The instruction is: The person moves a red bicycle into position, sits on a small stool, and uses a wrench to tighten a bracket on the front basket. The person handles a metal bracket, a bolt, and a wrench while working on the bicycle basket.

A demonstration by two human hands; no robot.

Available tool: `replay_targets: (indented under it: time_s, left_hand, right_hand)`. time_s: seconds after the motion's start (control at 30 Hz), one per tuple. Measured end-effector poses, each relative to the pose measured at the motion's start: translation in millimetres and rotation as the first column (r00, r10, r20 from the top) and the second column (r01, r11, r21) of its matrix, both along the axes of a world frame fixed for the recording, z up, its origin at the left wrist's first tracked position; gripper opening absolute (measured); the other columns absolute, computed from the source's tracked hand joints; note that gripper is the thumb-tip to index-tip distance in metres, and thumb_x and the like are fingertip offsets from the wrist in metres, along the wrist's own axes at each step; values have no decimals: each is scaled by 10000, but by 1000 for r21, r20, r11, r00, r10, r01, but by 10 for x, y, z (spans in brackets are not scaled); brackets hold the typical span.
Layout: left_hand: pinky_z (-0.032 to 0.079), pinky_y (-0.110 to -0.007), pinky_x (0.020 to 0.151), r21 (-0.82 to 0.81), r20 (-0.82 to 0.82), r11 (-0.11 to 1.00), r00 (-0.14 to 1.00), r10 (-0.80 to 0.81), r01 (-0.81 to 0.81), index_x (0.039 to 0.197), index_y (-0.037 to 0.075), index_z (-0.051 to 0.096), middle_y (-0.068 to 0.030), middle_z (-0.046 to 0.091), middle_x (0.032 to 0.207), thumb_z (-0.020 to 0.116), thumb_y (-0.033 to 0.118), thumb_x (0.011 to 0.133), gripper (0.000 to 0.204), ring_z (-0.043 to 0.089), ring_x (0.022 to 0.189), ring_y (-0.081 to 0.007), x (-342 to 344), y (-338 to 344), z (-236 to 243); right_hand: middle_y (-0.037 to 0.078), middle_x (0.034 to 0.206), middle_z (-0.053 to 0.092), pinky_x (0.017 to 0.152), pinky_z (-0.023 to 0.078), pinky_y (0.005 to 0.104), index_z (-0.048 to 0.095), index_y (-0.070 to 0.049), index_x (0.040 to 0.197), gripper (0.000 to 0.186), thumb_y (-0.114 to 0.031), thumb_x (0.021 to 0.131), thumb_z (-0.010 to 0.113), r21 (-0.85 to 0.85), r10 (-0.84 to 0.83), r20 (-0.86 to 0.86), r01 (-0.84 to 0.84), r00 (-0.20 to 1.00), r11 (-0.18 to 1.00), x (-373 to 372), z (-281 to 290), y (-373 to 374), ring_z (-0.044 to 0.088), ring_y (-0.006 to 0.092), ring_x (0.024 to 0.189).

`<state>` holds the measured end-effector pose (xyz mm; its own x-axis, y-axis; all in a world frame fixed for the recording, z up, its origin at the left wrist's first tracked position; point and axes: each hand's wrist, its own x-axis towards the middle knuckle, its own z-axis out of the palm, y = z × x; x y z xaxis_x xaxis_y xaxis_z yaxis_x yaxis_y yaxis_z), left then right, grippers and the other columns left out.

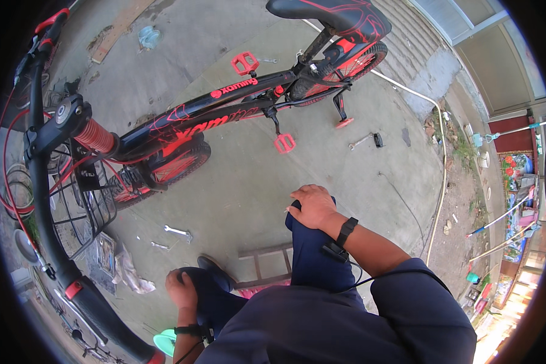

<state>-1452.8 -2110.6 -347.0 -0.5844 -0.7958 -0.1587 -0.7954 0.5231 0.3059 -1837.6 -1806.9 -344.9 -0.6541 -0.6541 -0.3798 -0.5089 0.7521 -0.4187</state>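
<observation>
My right hand (pixel 313 207) rests over my right knee, its thumb apart from the fingers and nothing held. On the left knee lies my left hand (pixel 182 291), fingers bent loosely over the dark trousers, with no object visible in it. Before me stands a black bicycle (pixel 158 128) with red markings, red pedals (pixel 284 143) and a black wire basket (pixel 82 212). Its handlebar curves along the left side, apart from both hands. A double-ended wrench (pixel 178 232) and a smaller metal tool (pixel 160 246) lie on the concrete, ahead of my left hand.
Farther right lie another wrench (pixel 361 142) and a small black object (pixel 378 140). A pale hose (pixel 441 182) curves along the right. Between my legs is a metal frame (pixel 256 267); a green basin (pixel 164 341) sits by my left forearm. Crumpled cloth (pixel 130 273) lies left.
</observation>
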Motion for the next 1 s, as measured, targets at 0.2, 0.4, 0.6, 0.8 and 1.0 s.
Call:
replay_targets:
  time_s: [0.2, 0.4, 0.6, 0.8, 1.0]
  left_hand:
    - [476, -494, 984, -66, -103, 995, 992, 72, -79, 1098, 0, 662, -190, 676, 1137, 651, 132, 914, 227, 612, 1091, -413, -186, -32, -201]
    - [480, -475, 1000, -183, -255, 980, 966, 30, -79, 1128, -14, 661, -195, 673, 1166, 638, 131, 945, 235, 616, 1123, -401, -47, 240, -201]
    - [491, -454, 996, -157, -331, 980, 942, 65, -122, 1170, -28, 659, -207, 674, 1175, 630, 135, 960, 267, 631, 1119, -389, 50, 391, -82]
    - [497, -452, 985, -194, -396, 968, 916, 69, -157, 1154, -27, 664, -216, 683, 1142, 643, 144, 954, 264, 642, 1099, -387, 67, 414, -132]
    - [520, -430, 935, -193, -557, 951, 825, 95, -241, 1083, -3, 688, -190, 700, 1081, 684, 128, 914, 214, 664, 1034, -370, 117, 476, -120]
  right_hand:
    - [124, 1158, 672, 1065, 422, 470, 724, -78, 1154, 405, -385, 894, 681, -137, -22, -146, 2, 989, 991, -45, -226, -11, 589, 324, 1169]
    - [111, 1139, 679, 1077, 416, 473, 733, -81, 1120, 373, -374, 891, 694, -271, -52, -238, -15, 970, 963, 170, -352, 28, 592, 312, 1165]
    - [94, 1160, 690, 1101, 404, 475, 744, -102, 1126, 380, -402, 900, 681, -280, -80, -234, 12, 969, 960, 217, -267, 127, 589, 293, 1192]
    - [117, 1150, 702, 1053, 450, 467, 742, -93, 1098, 374, -400, 894, 680, -293, -51, -314, -46, 948, 955, 196, -364, 154, 616, 310, 1159]
    - [125, 1138, 714, 968, 507, 454, 750, -85, 1057, 351, -382, 885, 676, -264, -5, -345, -92, 939, 960, 231, -293, 14, 642, 345, 1105]
